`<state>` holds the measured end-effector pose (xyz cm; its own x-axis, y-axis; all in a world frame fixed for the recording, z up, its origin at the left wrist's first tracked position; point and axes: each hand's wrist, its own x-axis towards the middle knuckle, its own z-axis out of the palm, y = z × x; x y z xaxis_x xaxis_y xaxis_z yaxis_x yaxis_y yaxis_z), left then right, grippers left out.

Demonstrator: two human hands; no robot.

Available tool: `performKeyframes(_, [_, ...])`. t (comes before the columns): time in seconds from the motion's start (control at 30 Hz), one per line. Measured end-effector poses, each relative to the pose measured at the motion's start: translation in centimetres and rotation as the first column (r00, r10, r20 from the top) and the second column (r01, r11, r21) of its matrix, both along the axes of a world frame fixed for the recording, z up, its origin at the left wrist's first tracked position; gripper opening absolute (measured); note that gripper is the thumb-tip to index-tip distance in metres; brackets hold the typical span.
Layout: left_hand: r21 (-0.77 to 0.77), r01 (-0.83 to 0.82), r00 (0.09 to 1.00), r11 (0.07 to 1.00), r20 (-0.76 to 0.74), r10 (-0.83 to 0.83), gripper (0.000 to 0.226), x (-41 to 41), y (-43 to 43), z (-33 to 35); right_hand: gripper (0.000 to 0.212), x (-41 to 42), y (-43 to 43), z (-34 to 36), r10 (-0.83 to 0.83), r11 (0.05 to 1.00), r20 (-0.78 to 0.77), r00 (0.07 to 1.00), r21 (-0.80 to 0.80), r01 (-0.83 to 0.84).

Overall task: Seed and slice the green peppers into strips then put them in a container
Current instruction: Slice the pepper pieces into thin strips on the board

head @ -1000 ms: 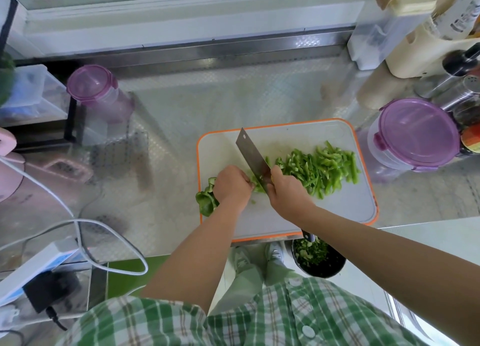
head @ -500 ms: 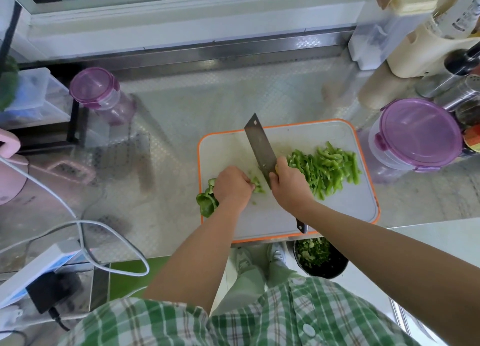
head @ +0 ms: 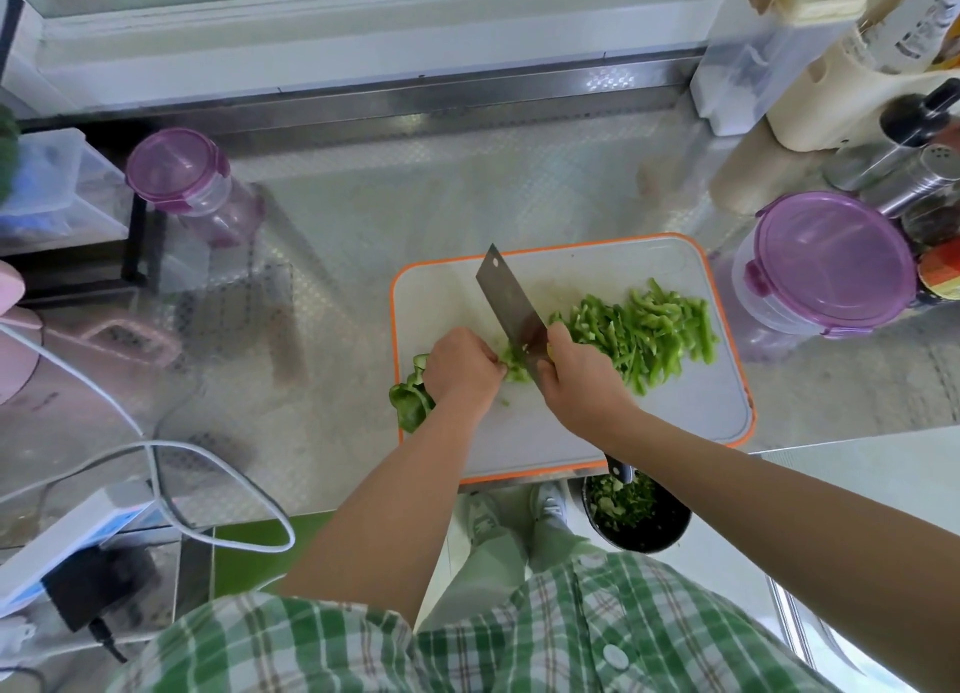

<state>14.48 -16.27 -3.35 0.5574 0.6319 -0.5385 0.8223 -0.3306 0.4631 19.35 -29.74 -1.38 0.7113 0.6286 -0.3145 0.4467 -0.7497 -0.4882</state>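
slicing seems mostly done: green pepper strips (head: pixel 639 336) heaped mid-right on the cutting board (head: pixel 675 417), left grip (head: pixel 462 367) curled on a pepper piece (head: pixel 515 366), right grip (head: pixel 576 380) clenching the cleaver (head: pixel 511 305), uncut pepper chunks (head: pixel 410 404) at the board's left edge, container step pending.

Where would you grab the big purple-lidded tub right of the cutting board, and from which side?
Grip the tub by its clear wall just under the lid, coming from the near side by the cutting board. The metal shakers crowd its far right; the near side is unobstructed. The lid looks too wide for a one-hand top grip, so probably use both hands.
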Motion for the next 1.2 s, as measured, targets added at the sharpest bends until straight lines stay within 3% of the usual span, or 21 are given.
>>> performKeyframes(0.37, [-0.006,0.004,1.0,1.0,-0.009,-0.004,0.008,0.1,0.1,0.0,0.012,-0.4,0.9,0.4,0.002,0.996,-0.027,1.0,-0.087,-0.005])
performKeyframes(0.6, [-0.02,-0.013,1.0,1.0,-0.019,0.013,0.008,0.1,0.1,-0.1,0.014,-1.4,1.4,-0.8,0.039,0.977,0.064,0.997,-0.213,-0.024])
performKeyframes(0.87, [-0.001,-0.022,1.0,1.0,-0.015,0.022,0.007,0.1,0.0,-0.4,0.019,-1.0,0.7,-1.7,-0.078,0.995,0.052,0.996,-0.055,0.081])
performKeyframes(1.0, [0.01,-0.014,1.0,1.0,-0.005,0.014,0.007,0.0,-0.1,-0.3,0.013,-0.5,0.5,-0.8,-0.035,0.999,0.044,0.998,0.004,0.035])
performKeyframes(1.2, [0.012,-0.016,1.0,1.0,-0.012,0.017,0.006,0.1,-0.1,-0.2,0.014,-0.9,0.2,0.3,0.036,0.996,0.007,0.999,-0.078,-0.035])
